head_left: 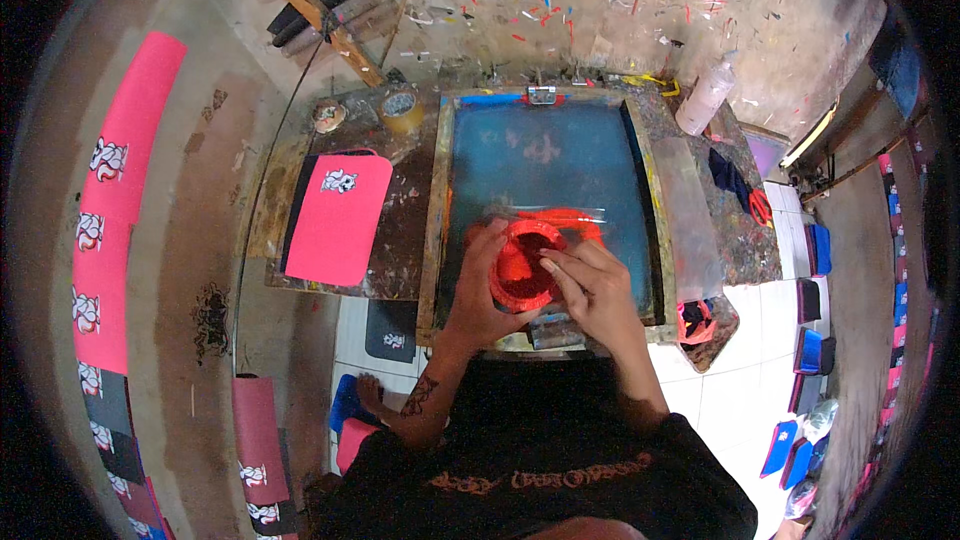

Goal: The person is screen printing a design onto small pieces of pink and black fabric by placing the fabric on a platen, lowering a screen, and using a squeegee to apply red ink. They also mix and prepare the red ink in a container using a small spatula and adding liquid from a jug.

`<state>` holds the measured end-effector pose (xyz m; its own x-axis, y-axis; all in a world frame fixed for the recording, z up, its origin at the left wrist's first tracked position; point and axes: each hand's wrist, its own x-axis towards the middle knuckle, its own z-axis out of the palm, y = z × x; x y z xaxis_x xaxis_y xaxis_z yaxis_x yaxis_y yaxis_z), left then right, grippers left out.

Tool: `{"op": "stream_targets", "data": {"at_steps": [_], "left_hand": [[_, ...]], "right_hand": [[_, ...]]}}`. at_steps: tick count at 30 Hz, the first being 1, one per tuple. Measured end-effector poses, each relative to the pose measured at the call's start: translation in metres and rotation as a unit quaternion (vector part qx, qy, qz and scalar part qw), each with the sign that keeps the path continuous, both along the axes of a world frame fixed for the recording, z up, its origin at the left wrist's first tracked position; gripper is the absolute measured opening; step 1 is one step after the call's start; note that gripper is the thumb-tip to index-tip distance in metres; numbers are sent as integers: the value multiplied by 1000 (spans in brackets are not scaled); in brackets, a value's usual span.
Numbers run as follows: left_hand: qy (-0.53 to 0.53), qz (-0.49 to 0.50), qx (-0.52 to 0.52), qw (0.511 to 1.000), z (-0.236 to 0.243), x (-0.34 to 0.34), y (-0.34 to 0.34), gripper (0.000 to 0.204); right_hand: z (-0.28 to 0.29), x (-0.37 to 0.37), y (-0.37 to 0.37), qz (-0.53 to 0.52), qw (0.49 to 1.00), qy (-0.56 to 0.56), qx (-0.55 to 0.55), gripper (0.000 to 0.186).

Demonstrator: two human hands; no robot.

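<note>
Holding a red cup [522, 304] over a blue screen [545, 165], a person in a black shirt looks down at both hands, which are close together at the cup. The left hand [473, 290] is clamped around the cup's left side, fingers at the far rim and thumb below. The right hand [600, 288] is at the right side, fingers bunched and fingertips over the cup's mouth; whether they grip anything cannot be told. Red paint [513, 262] coats the inside of the cup, which is tilted so that its mouth shows.

The cup is above the near half of the screen, in the middle. Just beyond it, a bright red smear [570, 216] lies across the blue. A wooden frame [648, 175] surrounds the screen, with a metal clamp [541, 95] at its far edge.

To the left, on a stained table [405, 202], a pink mat [338, 232] printed with a small white animal overlaps a dark one. Behind it stands a yellowish tub [402, 116]. Right of the frame are a pale bottle [706, 100] and, nearer, a dark cloth [730, 175] beside a red loop [761, 207]. Colored flecks cover the far wall [600, 15]. More pink mats [145, 105] hang in a row at far left.
</note>
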<state>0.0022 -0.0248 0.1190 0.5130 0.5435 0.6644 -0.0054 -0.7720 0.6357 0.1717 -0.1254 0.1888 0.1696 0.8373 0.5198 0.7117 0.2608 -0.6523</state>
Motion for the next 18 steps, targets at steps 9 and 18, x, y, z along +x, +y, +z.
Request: {"op": "stream_targets", "data": {"at_steps": [9,18], "left_hand": [[34,0,0,999,-3,9,-2,108],[30,4,15,999,-5,21,3,107]], "right_hand": [[-10,9,-5,-31,999,27,-8,16],[-13,19,-5,-42,998,46,-9,15]]}}
